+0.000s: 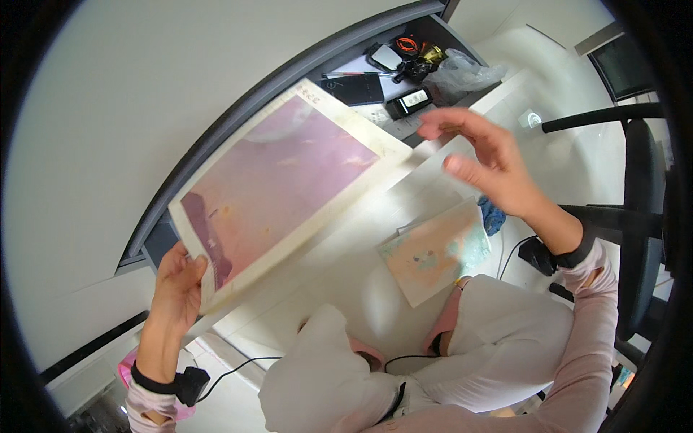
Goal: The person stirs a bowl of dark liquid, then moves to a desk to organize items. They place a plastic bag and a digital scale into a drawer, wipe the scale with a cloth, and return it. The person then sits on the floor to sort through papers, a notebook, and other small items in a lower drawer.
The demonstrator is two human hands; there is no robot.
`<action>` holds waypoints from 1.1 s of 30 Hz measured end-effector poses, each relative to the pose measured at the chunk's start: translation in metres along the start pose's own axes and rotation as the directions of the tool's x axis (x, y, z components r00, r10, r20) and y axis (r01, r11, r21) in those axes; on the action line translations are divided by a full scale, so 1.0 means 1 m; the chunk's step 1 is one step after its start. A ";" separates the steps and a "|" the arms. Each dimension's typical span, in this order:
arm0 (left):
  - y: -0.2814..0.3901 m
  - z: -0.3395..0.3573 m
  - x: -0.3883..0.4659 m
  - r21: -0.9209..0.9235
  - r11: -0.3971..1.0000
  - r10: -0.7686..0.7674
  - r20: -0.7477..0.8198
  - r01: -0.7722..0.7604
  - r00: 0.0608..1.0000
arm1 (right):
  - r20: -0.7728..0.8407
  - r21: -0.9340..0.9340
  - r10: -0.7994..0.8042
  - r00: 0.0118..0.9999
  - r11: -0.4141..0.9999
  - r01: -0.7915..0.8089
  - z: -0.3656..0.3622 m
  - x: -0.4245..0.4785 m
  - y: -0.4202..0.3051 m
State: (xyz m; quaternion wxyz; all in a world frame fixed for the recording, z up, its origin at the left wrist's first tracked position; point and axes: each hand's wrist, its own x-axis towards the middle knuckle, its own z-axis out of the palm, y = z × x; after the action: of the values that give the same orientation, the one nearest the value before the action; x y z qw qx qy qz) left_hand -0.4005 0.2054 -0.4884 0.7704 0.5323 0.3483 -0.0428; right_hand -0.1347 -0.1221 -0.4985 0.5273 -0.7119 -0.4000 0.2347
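Observation:
My left hand (181, 279) grips one corner of a pale-bordered book or pad (287, 178) with a pink and purple picture on its cover. The book is tilted in front of an open grey drawer, its far edge overlapping the drawer's opening. My right hand (482, 157) is raised beyond the book's right corner, thumb and fingers apart, holding nothing. In the drawer lie a dark flat box or notebook (354, 89), a pen (360, 73), a black object with a white label (410, 103), a white-faced device (385, 57) and a crumpled clear plastic bag (460, 73).
A second book or pad (438, 251), peach and green, lies on the white floor below my right hand, beside a bunched blue cloth (491, 215). A black chair (639, 216) stands at the right. Cables run from the black devices on both wrists. My knees are below.

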 end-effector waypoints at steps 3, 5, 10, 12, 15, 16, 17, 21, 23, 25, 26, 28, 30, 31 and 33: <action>0.002 0.018 -0.016 0.003 0.998 0.061 0.016 -0.061 0.998 | -0.003 0.413 0.233 0.972 0.886 -0.212 -0.007 -0.012 -0.011; -0.001 0.028 -0.020 0.051 0.991 0.120 0.099 -0.126 0.988 | 0.073 0.551 0.321 0.944 0.776 -0.307 -0.006 -0.026 -0.018; -0.008 0.095 -0.019 0.333 0.942 -0.073 0.316 -0.039 0.946 | 0.086 0.554 0.542 0.836 0.671 -0.492 -0.017 -0.060 -0.003; 0.000 0.120 -0.014 0.450 0.893 -0.221 0.455 -0.008 0.863 | 0.012 0.619 0.592 0.806 0.629 -0.471 -0.035 -0.087 0.019; 0.013 0.117 -0.012 0.469 0.882 -0.186 0.421 -0.037 0.888 | 0.070 0.622 0.652 0.755 0.563 -0.544 -0.058 -0.132 0.060; 0.018 0.114 -0.009 0.419 0.907 -0.138 0.393 -0.043 0.909 | 0.069 0.598 0.667 0.742 0.567 -0.566 -0.064 -0.151 0.080; 0.022 0.112 -0.009 0.439 0.894 -0.086 0.359 -0.086 0.929 | 0.075 0.572 0.677 0.732 0.573 -0.587 -0.068 -0.168 0.104; 0.015 0.101 -0.002 0.642 0.684 0.179 0.314 -0.347 0.933 | 0.033 0.316 0.729 0.683 0.641 -0.699 -0.051 -0.196 0.170; 0.011 0.090 -0.003 0.794 0.367 0.314 0.385 -0.485 0.868 | -0.129 -0.161 0.688 0.714 0.696 -0.700 -0.056 -0.191 0.179; 0.006 0.077 -0.010 0.866 0.195 0.336 0.382 -0.461 0.861 | -0.278 -0.497 0.544 0.791 0.624 -0.604 -0.066 -0.172 0.155; 0.004 0.070 -0.013 0.887 0.109 0.348 0.389 -0.449 0.853 | -0.327 -0.516 0.441 0.836 0.658 -0.548 -0.075 -0.165 0.147; 0.001 0.051 -0.026 0.910 0.293 0.247 0.222 -0.291 0.943 | -0.225 -0.421 0.497 0.838 0.726 -0.544 -0.096 -0.119 0.098; -0.008 0.031 -0.028 0.906 0.351 0.160 0.193 -0.238 0.968 | -0.198 -0.426 0.351 0.915 0.810 -0.403 -0.101 -0.074 0.040; -0.015 0.022 -0.028 0.909 0.324 0.137 0.228 -0.262 0.964 | -0.098 -0.483 0.300 0.949 0.819 -0.309 -0.103 -0.044 0.008; -0.026 0.010 -0.028 0.906 0.265 0.159 0.295 -0.329 0.942 | 0.065 -0.543 0.120 0.991 0.837 -0.066 -0.091 0.013 -0.026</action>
State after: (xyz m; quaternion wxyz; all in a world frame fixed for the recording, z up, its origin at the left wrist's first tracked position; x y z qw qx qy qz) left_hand -0.4277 0.1772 -0.4906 0.3300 0.9238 0.1129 -0.1580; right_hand -0.0671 -0.1600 -0.4425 0.2741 -0.8378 -0.4397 0.1723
